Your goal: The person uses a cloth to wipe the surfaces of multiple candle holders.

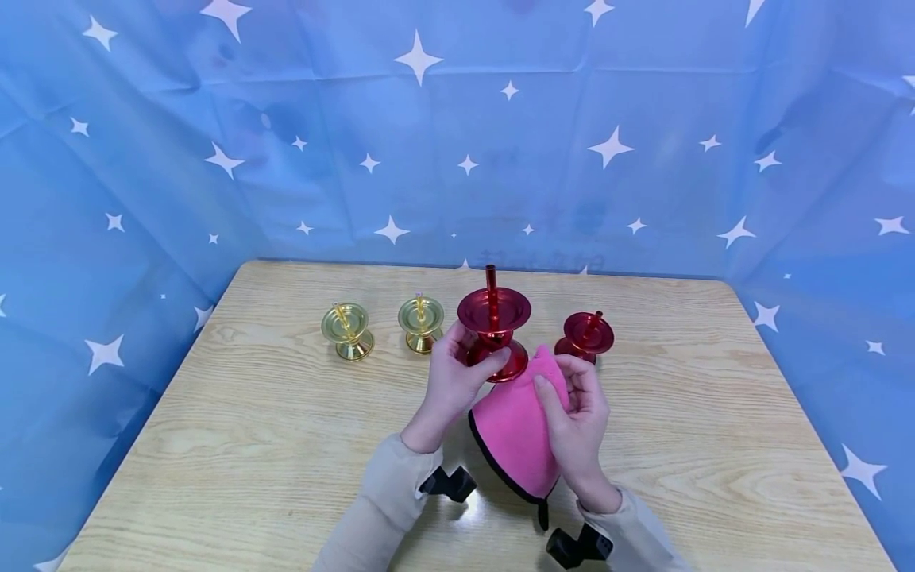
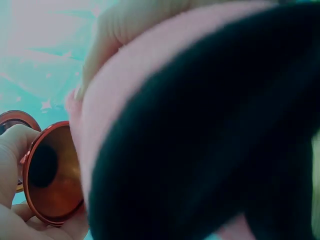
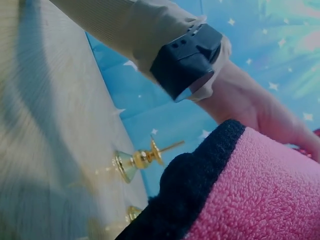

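My left hand [image 1: 457, 373] grips a large red candle holder [image 1: 495, 308] by its lower part, thumb across the foot. The holder has a wide dish and an upright stem, and is lifted over the table. In the left wrist view the hollow underside of its foot [image 2: 67, 170] faces the camera. A pink cloth [image 1: 515, 433] with black edging [image 3: 200, 180] hangs from my right hand [image 1: 577, 417], pinched near its top between thumb and fingers. The cloth's upper edge overlaps the holder's foot in the head view.
A smaller red candle holder [image 1: 589, 337] stands behind my right hand. Two gold candle holders [image 1: 348, 330] [image 1: 421, 323] stand to the left. All are on a pale wooden table [image 1: 236, 445], backed by a blue curtain [image 1: 322, 159] with white stars.
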Motion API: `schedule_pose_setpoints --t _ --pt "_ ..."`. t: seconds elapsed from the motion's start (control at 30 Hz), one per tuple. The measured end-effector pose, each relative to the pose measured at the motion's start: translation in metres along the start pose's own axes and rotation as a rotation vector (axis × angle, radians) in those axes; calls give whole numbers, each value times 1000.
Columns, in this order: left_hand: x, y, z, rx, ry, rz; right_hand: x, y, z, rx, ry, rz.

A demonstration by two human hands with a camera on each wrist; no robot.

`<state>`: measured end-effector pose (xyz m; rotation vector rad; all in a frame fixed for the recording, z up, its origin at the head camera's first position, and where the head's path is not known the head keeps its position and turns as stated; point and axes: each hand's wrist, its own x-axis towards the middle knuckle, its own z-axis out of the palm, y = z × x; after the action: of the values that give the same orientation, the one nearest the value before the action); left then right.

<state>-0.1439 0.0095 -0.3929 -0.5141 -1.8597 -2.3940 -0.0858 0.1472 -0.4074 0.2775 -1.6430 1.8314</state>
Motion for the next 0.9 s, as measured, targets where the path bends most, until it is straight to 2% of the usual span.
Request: schedule_pose_setpoints --t 0.2,0.37,0.43,0.5,0.6,0.7,0.8,0.9 --pt "8 -7 -1 141 44 43 5 -1 -9 60 38 -41" --pt "10 3 3 225 106 135 7 -5 -19 63 91 -48" --pt "11 6 5 239 129 144 7 -7 -23 75 110 -46" --pt "11 5 6 247 154 128 7 -9 -26 82 125 -46" --pt "17 -13 4 257 189 110 8 -12 -31 102 138 -46" --pt "24 -35 2 307 206 150 8 -15 -34 118 142 -47" --pt "29 -53 0 375 197 195 7 -17 -36 123 144 -46" --pt "31 -64 -2 427 183 187 6 -17 -39 116 146 -43"
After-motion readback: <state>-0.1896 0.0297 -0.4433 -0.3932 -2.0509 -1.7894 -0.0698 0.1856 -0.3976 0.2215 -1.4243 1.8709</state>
